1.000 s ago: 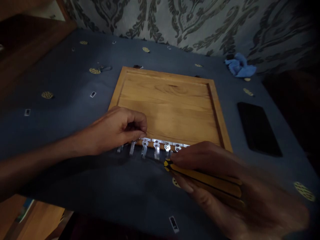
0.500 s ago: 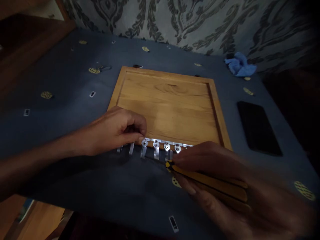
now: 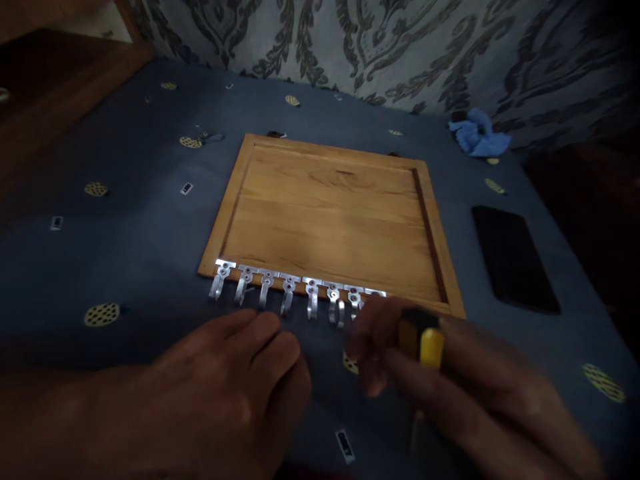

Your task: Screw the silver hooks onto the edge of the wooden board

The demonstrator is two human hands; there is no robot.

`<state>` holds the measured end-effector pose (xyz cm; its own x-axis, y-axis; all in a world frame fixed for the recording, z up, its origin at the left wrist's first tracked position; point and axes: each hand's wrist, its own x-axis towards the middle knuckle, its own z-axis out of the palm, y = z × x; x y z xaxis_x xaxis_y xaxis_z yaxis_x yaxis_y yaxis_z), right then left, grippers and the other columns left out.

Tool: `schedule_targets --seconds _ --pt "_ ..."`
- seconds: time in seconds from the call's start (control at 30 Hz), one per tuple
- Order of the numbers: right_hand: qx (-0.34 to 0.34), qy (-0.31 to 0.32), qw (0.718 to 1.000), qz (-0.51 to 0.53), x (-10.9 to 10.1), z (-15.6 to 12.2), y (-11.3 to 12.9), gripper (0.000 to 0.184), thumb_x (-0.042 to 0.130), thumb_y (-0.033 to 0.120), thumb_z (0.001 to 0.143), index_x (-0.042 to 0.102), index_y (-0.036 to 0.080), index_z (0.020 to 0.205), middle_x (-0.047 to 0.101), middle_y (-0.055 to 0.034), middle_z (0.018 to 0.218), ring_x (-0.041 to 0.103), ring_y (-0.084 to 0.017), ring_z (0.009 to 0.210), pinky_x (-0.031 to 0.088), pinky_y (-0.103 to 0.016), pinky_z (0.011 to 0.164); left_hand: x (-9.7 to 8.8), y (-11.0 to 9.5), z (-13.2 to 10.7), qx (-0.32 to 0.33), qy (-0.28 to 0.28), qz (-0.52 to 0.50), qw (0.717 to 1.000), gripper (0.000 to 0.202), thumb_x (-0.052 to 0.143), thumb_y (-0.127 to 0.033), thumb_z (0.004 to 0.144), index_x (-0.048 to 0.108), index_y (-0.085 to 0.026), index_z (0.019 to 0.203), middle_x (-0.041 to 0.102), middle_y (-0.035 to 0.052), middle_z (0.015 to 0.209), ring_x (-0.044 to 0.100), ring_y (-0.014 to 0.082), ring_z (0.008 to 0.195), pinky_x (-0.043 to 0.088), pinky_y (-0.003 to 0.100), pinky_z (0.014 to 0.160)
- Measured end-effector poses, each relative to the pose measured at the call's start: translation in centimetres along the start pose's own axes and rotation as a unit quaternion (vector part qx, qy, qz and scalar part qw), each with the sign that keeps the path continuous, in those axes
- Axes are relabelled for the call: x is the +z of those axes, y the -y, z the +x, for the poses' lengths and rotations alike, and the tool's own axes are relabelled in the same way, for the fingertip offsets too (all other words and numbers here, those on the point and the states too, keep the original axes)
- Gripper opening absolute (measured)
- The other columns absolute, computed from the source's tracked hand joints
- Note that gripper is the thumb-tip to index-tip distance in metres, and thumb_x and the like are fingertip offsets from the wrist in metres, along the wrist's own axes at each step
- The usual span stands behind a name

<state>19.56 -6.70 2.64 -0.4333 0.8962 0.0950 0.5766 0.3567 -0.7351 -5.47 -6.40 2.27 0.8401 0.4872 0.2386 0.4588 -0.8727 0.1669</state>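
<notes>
A wooden framed panel (image 3: 325, 207) lies on the cloth-covered table. Along its near edge runs a row of several silvery metal hooks (image 3: 289, 287), held by screws and hanging toward me. Just in front of the hooks is my left hand (image 3: 240, 373), knuckles up with curled fingers; whatever they may hold is hidden underneath. Beside the right end of the row my right hand (image 3: 465, 380) grips a screwdriver (image 3: 423, 339) with a yellow and black handle. Its handle end faces up, and a thin, blurred shaft seems to point down below the hand.
A black phone-like slab (image 3: 515, 257) lies right of the panel. Farther back is a crumpled blue cloth (image 3: 480, 135). Some small metal pieces (image 3: 204, 136) sit at the back left. A patterned wall (image 3: 325, 40) stands behind the table.
My left hand has left the hooks' left end and come back toward me, uncovering them. The screwdriver in my right hand has swung from pointing left to roughly upright.
</notes>
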Motion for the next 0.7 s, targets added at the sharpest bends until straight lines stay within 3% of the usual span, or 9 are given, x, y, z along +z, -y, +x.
schedule_targets --seconds 0.13,0.37,0.53,0.7 --pt "0.055 -0.026 0.998 -0.004 -0.2 2.7 0.3 0.021 0.053 0.037 0.101 0.057 0.025 0.085 0.062 0.0010 0.066 0.058 -0.014 0.052 0.043 -0.027 0.043 1.3 -0.5 0.0 0.000 0.056 -0.001 0.998 0.014 0.055 -0.007 0.081 0.065 -0.017 0.083 0.067 0.0074 0.080 0.058 0.0220 0.065 0.052 0.034 0.052" --pt "0.041 0.056 0.997 -0.033 0.4 5.7 0.4 0.026 0.050 0.034 0.100 0.047 0.023 0.077 0.054 0.0038 0.062 0.048 -0.011 0.054 0.031 -0.025 0.049 3.2 0.3 0.3 0.034 0.115 -0.010 0.993 0.018 0.064 -0.012 0.079 0.064 -0.013 0.097 0.067 0.0127 0.096 0.063 0.0257 0.081 0.060 0.040 0.073" --pt "0.032 0.103 0.993 -0.048 0.5 6.9 0.2 0.023 0.050 0.030 0.097 0.045 0.023 0.076 0.052 0.0035 0.063 0.045 -0.012 0.057 0.029 -0.027 0.053 3.2 0.4 0.6 0.023 0.070 -0.018 0.997 0.014 0.057 -0.005 0.081 0.064 -0.014 0.088 0.065 0.0097 0.088 0.062 0.0245 0.080 0.060 0.041 0.081" --pt "0.031 0.129 0.990 -0.050 0.8 7.1 -0.1 0.021 0.050 0.033 0.097 0.050 0.022 0.079 0.054 0.0014 0.068 0.048 -0.013 0.063 0.031 -0.027 0.058 3.2 0.6 0.5 0.026 0.092 -0.042 0.994 0.015 0.056 -0.006 0.080 0.063 -0.014 0.090 0.066 0.0113 0.094 0.061 0.0246 0.083 0.060 0.040 0.079"
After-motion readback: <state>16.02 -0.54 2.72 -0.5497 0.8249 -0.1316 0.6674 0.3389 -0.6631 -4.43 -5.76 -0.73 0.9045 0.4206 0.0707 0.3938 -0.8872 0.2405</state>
